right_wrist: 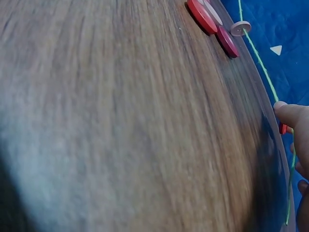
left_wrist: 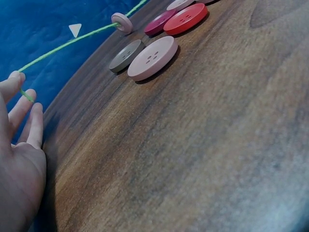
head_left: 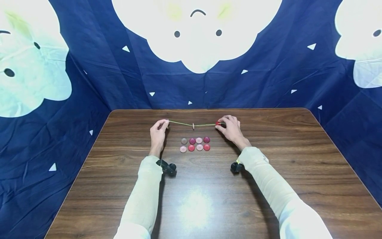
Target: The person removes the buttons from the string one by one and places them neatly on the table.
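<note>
A green string point(head_left: 180, 123) stretches between the two hands above the table, sagging slightly in the middle. My left hand point(head_left: 158, 132) pinches it near one end, between thumb and forefinger; a short tail point(left_wrist: 26, 95) shows below the fingertips. Threaded on the string, a pale pink button point(left_wrist: 122, 23) hangs about midway. With thumb and fingers, my right hand point(head_left: 232, 128) pinches a red button point(head_left: 218, 123), partly hidden by the fingers. In the right wrist view the string passes this red button point(right_wrist: 283, 128) and its loose end trails below the hand.
Two rows of buttons, among them a grey one point(head_left: 184, 141), a pink one point(head_left: 183, 149) and a red one point(head_left: 191, 148), lie on the wooden table point(head_left: 125, 186) nearer than the string. A blue cloth point(head_left: 167, 89) with white clouds hangs behind the table's far edge.
</note>
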`<state>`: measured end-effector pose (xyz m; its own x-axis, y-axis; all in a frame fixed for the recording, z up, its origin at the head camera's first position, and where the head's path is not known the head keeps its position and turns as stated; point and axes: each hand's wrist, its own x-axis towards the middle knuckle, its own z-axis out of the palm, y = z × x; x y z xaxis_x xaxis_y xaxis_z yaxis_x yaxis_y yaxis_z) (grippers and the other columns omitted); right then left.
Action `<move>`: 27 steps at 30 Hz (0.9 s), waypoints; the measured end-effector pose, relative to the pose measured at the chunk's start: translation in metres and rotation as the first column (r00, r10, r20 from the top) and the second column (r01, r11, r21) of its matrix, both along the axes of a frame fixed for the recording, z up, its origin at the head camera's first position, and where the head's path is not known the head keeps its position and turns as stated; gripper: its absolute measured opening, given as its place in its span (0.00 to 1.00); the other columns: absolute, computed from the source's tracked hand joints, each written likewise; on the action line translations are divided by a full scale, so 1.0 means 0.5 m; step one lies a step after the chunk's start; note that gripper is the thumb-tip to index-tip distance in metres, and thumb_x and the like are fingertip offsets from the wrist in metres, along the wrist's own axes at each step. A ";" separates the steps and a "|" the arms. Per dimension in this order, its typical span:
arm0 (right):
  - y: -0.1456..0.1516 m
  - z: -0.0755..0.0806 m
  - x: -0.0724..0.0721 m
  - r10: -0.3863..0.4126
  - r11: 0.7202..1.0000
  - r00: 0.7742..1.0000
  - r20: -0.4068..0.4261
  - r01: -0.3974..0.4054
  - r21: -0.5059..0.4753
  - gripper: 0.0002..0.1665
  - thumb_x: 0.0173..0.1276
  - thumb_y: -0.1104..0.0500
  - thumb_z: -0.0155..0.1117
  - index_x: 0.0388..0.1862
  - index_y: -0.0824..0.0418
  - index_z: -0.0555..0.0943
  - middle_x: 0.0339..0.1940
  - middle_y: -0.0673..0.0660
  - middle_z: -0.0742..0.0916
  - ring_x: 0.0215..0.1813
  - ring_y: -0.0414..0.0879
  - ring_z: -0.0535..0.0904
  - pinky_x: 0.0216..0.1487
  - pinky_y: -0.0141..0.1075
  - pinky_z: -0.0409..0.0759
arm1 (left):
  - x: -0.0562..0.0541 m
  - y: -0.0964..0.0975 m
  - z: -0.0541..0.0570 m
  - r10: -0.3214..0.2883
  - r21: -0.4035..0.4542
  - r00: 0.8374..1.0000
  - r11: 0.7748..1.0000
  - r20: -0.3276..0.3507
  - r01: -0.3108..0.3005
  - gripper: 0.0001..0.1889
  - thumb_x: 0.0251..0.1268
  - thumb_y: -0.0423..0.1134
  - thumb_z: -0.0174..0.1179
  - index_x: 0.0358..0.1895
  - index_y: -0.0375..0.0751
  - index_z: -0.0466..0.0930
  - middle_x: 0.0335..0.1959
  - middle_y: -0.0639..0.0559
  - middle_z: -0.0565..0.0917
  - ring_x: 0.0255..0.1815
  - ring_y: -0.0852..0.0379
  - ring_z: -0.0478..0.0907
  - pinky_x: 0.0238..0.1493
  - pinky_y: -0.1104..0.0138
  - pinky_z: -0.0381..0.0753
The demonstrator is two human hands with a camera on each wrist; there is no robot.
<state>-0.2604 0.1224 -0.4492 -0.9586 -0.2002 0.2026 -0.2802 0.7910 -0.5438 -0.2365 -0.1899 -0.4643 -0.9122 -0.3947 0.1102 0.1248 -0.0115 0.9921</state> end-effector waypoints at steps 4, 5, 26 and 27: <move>0.004 0.002 0.000 0.000 1.000 1.000 0.009 0.000 0.002 0.19 0.65 0.47 0.65 0.48 0.58 0.80 0.59 0.61 0.76 0.66 0.59 0.63 0.61 0.54 0.58 | 0.000 -0.001 -0.002 0.002 -0.001 1.000 1.000 0.001 -0.002 0.12 0.63 0.40 0.63 0.41 0.33 0.82 0.40 0.29 0.79 0.34 0.56 0.74 0.42 0.66 0.73; 0.006 0.002 0.000 -0.001 1.000 1.000 0.012 0.001 0.003 0.20 0.65 0.47 0.65 0.48 0.58 0.80 0.60 0.61 0.76 0.66 0.59 0.63 0.61 0.54 0.58 | 0.000 -0.001 -0.002 0.001 -0.001 1.000 1.000 0.001 -0.001 0.12 0.63 0.40 0.63 0.40 0.34 0.82 0.40 0.29 0.79 0.33 0.57 0.74 0.42 0.66 0.73; 0.037 -0.007 -0.005 -0.044 0.999 0.999 0.005 0.044 0.006 0.20 0.65 0.48 0.65 0.49 0.60 0.80 0.60 0.63 0.76 0.66 0.61 0.63 0.61 0.54 0.58 | -0.002 -0.006 0.000 -0.034 0.019 0.999 0.999 0.016 0.034 0.15 0.63 0.41 0.63 0.44 0.31 0.82 0.27 0.55 0.81 0.41 0.43 0.74 0.48 0.58 0.73; 0.039 -0.007 -0.004 -0.046 0.999 0.999 0.006 0.046 0.001 0.20 0.64 0.48 0.65 0.48 0.60 0.80 0.60 0.62 0.77 0.66 0.61 0.63 0.61 0.54 0.58 | -0.001 -0.006 0.001 -0.038 0.019 0.999 0.999 0.017 0.038 0.14 0.64 0.40 0.63 0.44 0.30 0.81 0.26 0.56 0.81 0.42 0.40 0.73 0.48 0.58 0.73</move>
<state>-0.2624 0.1418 -0.4525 -0.9680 -0.1558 0.1969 -0.2402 0.8038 -0.5443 -0.2369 -0.1930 -0.4639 -0.9282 -0.3618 0.0871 0.1068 -0.0348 0.9937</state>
